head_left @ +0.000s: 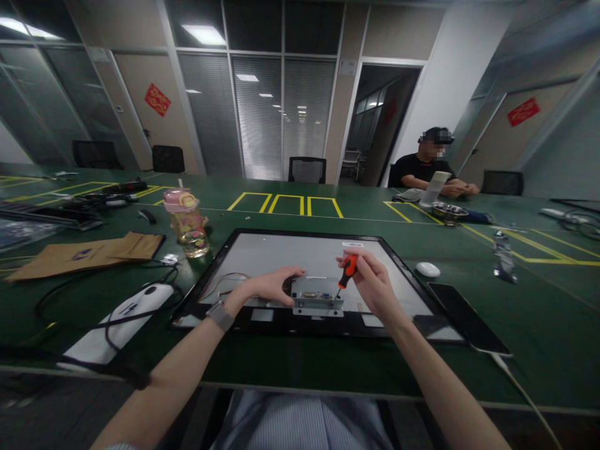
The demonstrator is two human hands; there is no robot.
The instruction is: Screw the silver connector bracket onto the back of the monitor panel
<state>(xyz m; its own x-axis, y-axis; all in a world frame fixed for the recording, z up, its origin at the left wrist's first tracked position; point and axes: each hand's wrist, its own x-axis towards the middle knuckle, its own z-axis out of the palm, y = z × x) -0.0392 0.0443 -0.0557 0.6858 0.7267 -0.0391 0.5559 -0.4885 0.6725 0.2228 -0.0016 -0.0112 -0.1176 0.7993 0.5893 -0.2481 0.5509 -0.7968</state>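
A display panel [281, 250] with a pale back and black frame lies flat on the green table before me. Near its front edge sits a metal bracket [323, 306] carrying a row of connector ports. My left hand [274, 286] grips the bracket's left end between thumb and fingers. In my right hand [372, 281] is a screwdriver [347, 272] with an orange and black handle, tilted, its shaft pointing down to the right part of the bracket. Whether the tip sits in a screw is too small to tell. Thin wires [229, 281] lie on the panel left of the bracket.
To the left are a white power strip [126, 319] with black cables, a paper bag [89, 255] and a pink-lidded bottle [185, 219]. On the right lie a phone [466, 315], a white mouse-like case [428, 269] and a metal bowl [450, 212]. A person [431, 165] sits across the table.
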